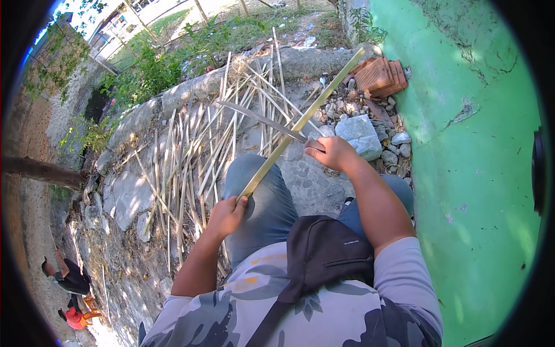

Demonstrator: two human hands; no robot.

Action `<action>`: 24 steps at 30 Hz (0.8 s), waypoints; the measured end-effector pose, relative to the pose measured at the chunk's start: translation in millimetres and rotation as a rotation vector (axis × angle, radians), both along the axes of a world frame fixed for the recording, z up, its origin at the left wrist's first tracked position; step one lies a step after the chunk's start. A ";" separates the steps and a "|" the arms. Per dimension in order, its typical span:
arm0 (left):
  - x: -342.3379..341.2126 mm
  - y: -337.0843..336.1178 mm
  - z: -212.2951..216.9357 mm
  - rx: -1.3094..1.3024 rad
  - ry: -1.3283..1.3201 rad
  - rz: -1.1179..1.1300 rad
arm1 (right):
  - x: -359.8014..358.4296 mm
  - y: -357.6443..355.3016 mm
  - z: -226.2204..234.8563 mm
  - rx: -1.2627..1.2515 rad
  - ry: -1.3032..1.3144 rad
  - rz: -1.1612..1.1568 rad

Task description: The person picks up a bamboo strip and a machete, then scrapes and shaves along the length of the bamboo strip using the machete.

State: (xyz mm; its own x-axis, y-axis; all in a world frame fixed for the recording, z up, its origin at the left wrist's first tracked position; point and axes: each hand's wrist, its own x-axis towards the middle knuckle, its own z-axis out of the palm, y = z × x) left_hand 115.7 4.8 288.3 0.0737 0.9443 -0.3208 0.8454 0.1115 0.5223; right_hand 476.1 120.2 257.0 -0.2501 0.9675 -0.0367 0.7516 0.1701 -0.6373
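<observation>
The strip (322,100) is held slantwise above the left knee (240,170), its near end clasped in the closed fingers of the left hand (228,217). It is crossed by the knife (254,118), gripped in the curled fingers of the right hand (333,154). Shaving seems under way; whether the slats (186,162) strewn beyond are finished or left to be worked cannot be told.
</observation>
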 end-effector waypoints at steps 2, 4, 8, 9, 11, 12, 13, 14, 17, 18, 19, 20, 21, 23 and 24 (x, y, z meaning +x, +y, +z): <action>-0.7 -1.5 0.2 -0.034 0.009 0.020 | -3.6 -6.8 8.4 0.006 -0.014 0.010; 1.2 -1.5 3.4 -0.055 -0.022 0.042 | -8.7 -11.7 14.5 0.023 0.020 0.039; 4.8 -0.1 12.2 -0.121 -0.048 0.085 | -22.6 -20.3 21.8 0.053 -0.137 0.174; 5.3 0.2 12.1 -0.122 -0.048 0.089 | -21.0 -18.6 23.6 0.053 -0.136 0.178; 5.4 -0.9 12.3 -0.085 -0.021 0.063 | -14.1 -15.3 27.2 -0.029 -0.121 0.152; 5.5 -2.6 11.3 -0.084 -0.020 0.066 | -11.9 -14.0 23.7 -0.028 -0.120 0.155; 6.9 -1.9 9.0 -0.062 -0.017 0.059 | -8.6 -10.6 15.9 -0.038 -0.037 0.105; 7.3 -0.8 8.1 -0.038 -0.011 0.055 | -6.6 -6.0 8.6 -0.046 0.049 0.060; 5.4 -1.1 5.6 -0.056 0.015 0.055 | -6.9 -4.2 5.0 -0.037 -0.031 0.043; 3.7 -0.7 4.5 -0.054 0.016 0.053 | -7.0 -5.2 6.9 -0.029 -0.050 0.037; 2.1 -2.7 3.5 -0.061 -0.015 0.070 | -6.4 -6.8 8.1 -0.033 -0.048 0.033; 1.4 -3.8 2.9 -0.069 -0.047 0.086 | -6.1 -7.0 9.2 0.000 0.011 0.074; 1.6 -4.1 3.1 -0.075 -0.046 0.081 | -6.0 -7.6 9.5 0.033 0.071 0.115; 5.5 -2.5 6.9 -0.064 -0.032 0.091 | -4.8 -9.4 9.8 0.014 0.060 0.108; 5.0 -2.8 4.4 -0.068 -0.033 0.086 | -5.0 -10.7 10.0 -0.001 0.051 0.108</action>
State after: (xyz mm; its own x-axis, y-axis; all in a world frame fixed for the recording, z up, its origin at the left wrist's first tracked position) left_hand 120.7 2.0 292.7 0.0049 0.9235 -0.3835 0.8135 0.2193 0.5386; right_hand 471.1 109.6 267.0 -0.3549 0.9346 -0.0227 0.6956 0.2477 -0.6744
